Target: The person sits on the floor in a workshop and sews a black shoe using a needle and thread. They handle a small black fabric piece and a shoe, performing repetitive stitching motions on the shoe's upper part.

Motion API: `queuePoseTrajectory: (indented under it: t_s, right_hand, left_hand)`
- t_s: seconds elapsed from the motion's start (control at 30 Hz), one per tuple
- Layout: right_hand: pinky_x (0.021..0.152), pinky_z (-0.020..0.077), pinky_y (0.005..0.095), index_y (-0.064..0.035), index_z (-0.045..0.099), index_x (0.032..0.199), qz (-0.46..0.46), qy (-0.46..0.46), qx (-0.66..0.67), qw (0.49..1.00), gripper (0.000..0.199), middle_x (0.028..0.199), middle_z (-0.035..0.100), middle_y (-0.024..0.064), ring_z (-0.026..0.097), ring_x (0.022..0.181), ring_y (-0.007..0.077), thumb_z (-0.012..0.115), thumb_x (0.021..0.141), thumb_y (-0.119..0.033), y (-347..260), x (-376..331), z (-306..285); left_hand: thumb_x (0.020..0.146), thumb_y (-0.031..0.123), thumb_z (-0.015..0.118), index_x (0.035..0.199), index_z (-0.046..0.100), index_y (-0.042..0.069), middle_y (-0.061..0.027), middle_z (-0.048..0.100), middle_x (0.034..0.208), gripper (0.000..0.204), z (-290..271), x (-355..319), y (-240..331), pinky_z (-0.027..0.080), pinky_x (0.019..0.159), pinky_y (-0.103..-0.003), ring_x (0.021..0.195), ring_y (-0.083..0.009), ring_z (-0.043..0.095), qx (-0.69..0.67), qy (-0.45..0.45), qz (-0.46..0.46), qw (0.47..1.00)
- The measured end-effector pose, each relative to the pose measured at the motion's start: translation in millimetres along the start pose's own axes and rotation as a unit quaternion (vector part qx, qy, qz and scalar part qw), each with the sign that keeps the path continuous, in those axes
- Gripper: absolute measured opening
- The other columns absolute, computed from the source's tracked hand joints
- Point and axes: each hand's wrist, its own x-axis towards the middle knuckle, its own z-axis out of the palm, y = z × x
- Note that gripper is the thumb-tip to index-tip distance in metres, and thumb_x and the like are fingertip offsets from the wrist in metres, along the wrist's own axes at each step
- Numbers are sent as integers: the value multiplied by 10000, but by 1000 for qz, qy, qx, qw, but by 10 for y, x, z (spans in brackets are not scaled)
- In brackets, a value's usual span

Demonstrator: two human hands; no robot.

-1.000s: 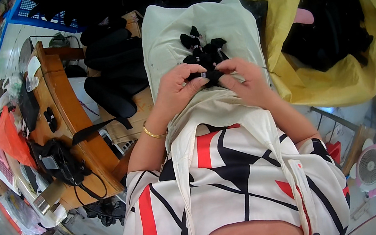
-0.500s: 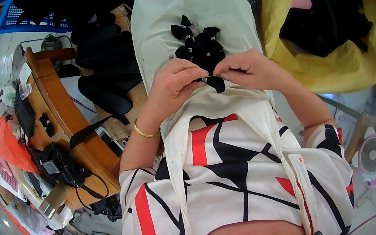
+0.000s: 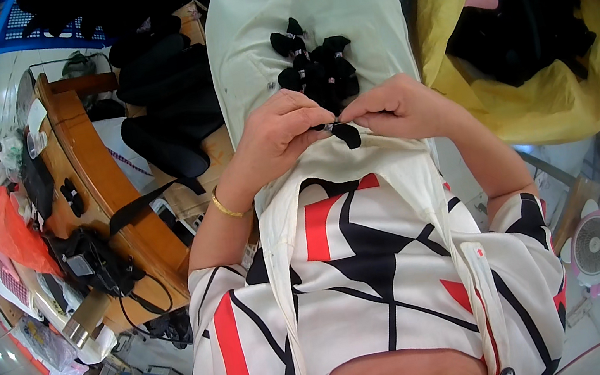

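both the left hand (image 3: 278, 137) and right hand (image 3: 391, 107) pinch one small black fabric piece (image 3: 343, 134) over a cream cloth apron (image 3: 249, 62), just below a heap of soft black fabric scraps (image 3: 316, 67).

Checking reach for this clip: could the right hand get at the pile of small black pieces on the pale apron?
Probably yes. The right hand sits just below the pile of black pieces on the pale apron, nothing between them, though its grip, like the left hand, pinches one small black piece.
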Motion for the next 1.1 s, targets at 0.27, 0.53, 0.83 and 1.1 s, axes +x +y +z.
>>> queuePoseTrajectory:
  t_s: [0.27,0.53,0.83,1.1]
  right_hand:
    - [711,519,273,-45,701,1070,-38,-4,48,998,152,890,730,66,666,752,165,640,933,-75,99,17,88]
    - [643,481,245,-52,661,1010,12,9,72,997,83,774,661,26,573,669,92,645,951,-108,89,3,234]
    - [584,434,244,-56,567,1111,154,5,226,962,163,722,576,-13,509,622,56,583,997,-173,-13,57,220]
    - [577,443,320,-61,548,1095,98,52,63,992,242,725,602,50,566,623,180,614,976,-261,-10,149,279]
  left_hand:
    - [738,18,794,1000,725,51,-54,679,922,272,54,-89,-51,504,788,-323,881,-231,628,-89,-1,-21,996]
    - [723,0,802,975,721,47,-47,677,887,269,136,-138,-41,506,764,-315,848,-226,628,-107,23,-28,994]
    - [777,22,788,951,720,44,-39,666,836,188,168,-167,26,475,724,-272,784,-166,607,-201,50,-152,966]
    - [801,68,766,972,717,13,-47,670,824,186,257,-115,16,460,667,-253,736,-107,582,-175,52,-255,950]
